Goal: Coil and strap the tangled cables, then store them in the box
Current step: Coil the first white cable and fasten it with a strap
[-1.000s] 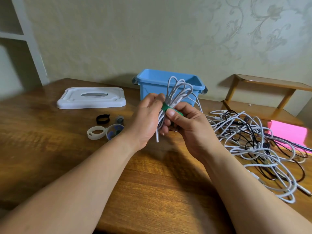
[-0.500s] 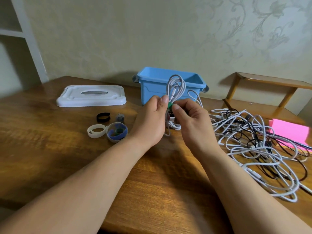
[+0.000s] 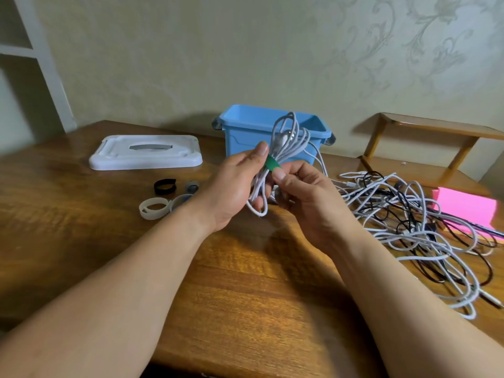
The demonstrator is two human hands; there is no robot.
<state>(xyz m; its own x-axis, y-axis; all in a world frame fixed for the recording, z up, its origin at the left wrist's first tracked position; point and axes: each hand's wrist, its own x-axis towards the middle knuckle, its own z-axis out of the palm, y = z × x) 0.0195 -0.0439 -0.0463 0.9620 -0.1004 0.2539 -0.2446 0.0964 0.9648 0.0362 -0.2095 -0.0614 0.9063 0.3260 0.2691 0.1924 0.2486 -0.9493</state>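
Now, at twelve o'clock, my left hand (image 3: 231, 186) grips the coiled white cable (image 3: 288, 137), right hand (image 3: 308, 197) pinching its green fabric strap (image 3: 271, 163); slack could unwind it.

The coiled cable (image 3: 289, 137) at centre is white, banded by a bright green strap (image 3: 271, 163). At twelve o'clock the box (image 3: 245, 140) is light blue with grey side handles. At ten o'clock the lid (image 3: 144, 152) is white with a grey inset. At nine o'clock lie a black strap loop (image 3: 164, 186) and a white strap loop (image 3: 154, 208). At three o'clock the cable pile (image 3: 409, 227) mixes white and black, beside a hot pink pad (image 3: 463, 207). The table (image 3: 81, 241) is warm brown with dark wood grain. The wallpaper (image 3: 409, 36) is pale beige with faint floral scrolls.
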